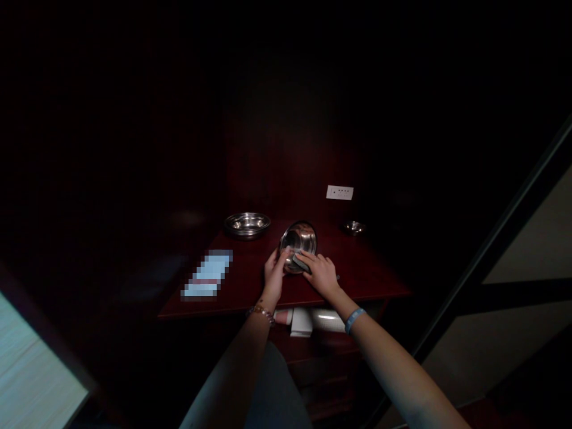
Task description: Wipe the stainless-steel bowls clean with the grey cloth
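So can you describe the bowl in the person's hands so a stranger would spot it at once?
Find the dark red table, then the left hand and right hand over it. The shiny metal bowl is between them. Unlike the metal dishware at back left and the smaller bowl at back right, it is tilted and held.

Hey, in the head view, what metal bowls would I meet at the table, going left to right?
Stacked bowls, then the held bowl, then the small bowl.
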`<state>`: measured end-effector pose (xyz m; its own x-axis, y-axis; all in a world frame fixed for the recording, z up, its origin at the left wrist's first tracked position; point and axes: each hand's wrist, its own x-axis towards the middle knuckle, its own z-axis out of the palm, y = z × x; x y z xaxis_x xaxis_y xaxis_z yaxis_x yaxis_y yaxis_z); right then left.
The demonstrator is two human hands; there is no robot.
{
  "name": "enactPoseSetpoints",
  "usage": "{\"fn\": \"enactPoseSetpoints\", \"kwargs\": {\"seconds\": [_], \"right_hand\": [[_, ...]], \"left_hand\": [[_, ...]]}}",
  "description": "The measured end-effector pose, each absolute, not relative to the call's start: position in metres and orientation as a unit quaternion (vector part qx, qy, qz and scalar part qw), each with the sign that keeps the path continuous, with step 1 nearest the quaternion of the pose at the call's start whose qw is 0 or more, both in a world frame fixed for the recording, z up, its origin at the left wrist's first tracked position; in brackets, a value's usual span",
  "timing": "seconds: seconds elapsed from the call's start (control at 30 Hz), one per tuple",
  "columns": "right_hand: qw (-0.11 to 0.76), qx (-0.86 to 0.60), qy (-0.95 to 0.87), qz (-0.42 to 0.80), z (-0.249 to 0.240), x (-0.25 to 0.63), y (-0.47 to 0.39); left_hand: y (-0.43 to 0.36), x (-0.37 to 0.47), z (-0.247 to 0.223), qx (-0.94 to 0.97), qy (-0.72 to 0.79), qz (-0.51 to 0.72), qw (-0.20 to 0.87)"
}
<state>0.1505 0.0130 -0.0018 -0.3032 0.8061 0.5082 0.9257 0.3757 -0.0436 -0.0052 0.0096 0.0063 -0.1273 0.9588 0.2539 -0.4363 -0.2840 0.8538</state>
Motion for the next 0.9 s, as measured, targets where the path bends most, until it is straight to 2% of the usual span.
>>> {"fn": "enactPoseSetpoints", "kwargs": {"seconds": [0.37,0.63,0.9], "right_hand": [[0.235,-0.502,-0.823,-0.119,0.007,0.152,0.01],[0.283,-0.465,-0.836,-0.069,0.003,0.151,0.012],[0.274,-0.465,-0.841,-0.038,0.008,0.147,0.007]], "left_hand": [[0.01,0.001,0.005,0.452,0.327,0.649,0.518],[0.018,0.006,-0.004,0.483,0.273,0.623,0.551],[0.014,0.001,0.0,0.481,0.302,0.626,0.534]]}}
